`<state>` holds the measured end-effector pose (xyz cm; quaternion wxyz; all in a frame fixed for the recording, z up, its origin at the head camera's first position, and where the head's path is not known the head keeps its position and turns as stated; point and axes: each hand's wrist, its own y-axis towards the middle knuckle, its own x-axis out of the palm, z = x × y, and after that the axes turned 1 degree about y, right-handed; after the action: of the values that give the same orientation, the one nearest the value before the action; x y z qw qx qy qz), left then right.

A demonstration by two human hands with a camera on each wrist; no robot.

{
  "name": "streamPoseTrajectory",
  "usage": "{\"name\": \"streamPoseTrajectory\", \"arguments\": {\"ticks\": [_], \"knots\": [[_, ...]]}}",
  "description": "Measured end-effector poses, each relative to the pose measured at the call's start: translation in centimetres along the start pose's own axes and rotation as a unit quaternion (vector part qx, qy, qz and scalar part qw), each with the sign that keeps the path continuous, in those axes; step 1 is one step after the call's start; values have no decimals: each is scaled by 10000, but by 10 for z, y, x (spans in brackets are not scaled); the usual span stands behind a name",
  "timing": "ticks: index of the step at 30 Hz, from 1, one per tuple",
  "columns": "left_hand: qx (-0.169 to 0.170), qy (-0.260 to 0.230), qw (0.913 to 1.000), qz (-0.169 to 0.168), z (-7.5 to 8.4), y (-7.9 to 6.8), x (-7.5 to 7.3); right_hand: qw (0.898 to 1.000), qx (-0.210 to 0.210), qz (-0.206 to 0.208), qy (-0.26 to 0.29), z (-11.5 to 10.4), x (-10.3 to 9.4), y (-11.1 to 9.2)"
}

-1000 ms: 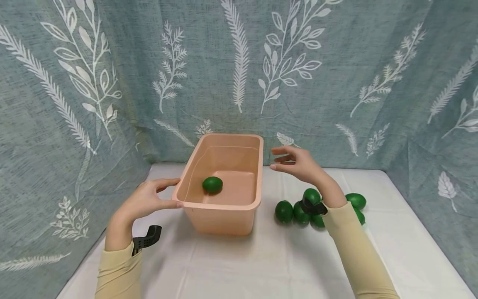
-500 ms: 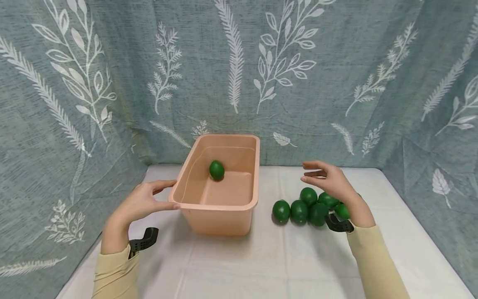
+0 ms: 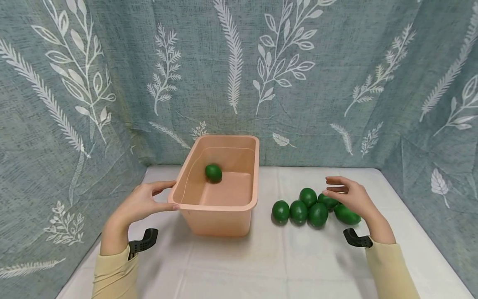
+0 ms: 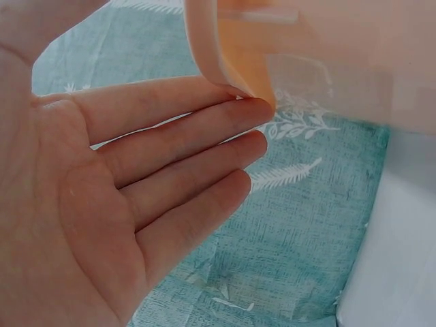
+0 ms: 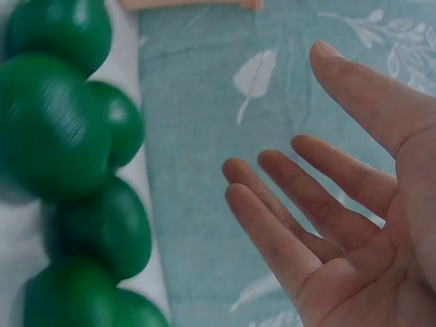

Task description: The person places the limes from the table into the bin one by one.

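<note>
A peach-coloured plastic bin (image 3: pixel 220 222) stands left of centre in the head view. One smooth dark green oval fruit, like a lime (image 3: pixel 213 172), lies inside near its far left. My left hand (image 3: pixel 143 201) touches the bin's near left corner, thumb at the front and straight fingers along the side; in the left wrist view the fingertips (image 4: pixel 255 112) meet the rim. To the right, several more limes (image 3: pixel 318 214) lie in a cluster on the table. Holding nothing, my right hand (image 3: pixel 352 197) hovers over the cluster's right end, thumb and fingers spread apart.
White cloth covers the table (image 3: pixel 239 265). A blue-green curtain (image 3: pixel 209 83) with white leaf prints hangs behind and along both sides. Each wrist wears a black camera strap (image 3: pixel 357 238).
My right hand has moved from beside the bin rightward and down to the cluster. The lime in the bin has rolled toward the back. My left hand stays at the corner.
</note>
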<state>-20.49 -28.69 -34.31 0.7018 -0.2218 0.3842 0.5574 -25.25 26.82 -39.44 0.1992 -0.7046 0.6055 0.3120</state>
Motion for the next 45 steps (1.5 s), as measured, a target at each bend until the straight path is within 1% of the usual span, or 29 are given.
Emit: {"name": "streamPoseTrajectory", "arguments": {"ticks": [9, 17, 26, 31, 36, 45], "knots": [[52, 8, 10000, 44, -2, 0, 1, 9995, 262, 85, -167, 32, -6, -18], [35, -52, 10000, 14, -2, -1, 0, 9985, 469, 182, -232, 50, -13, -33], [18, -26, 10000, 22, 0, -1, 1, 9969, 537, 265, -520, 69, -11, -43], [54, -20, 10000, 61, 0, -1, 1, 9959, 563, 304, -643, 78, -9, -46], [54, -35, 10000, 60, 1, -1, 1, 9960, 607, 251, -611, 83, -6, -45], [33, -31, 10000, 45, 1, -1, 1, 9939, 891, -62, -653, 85, 1, -44]]}}
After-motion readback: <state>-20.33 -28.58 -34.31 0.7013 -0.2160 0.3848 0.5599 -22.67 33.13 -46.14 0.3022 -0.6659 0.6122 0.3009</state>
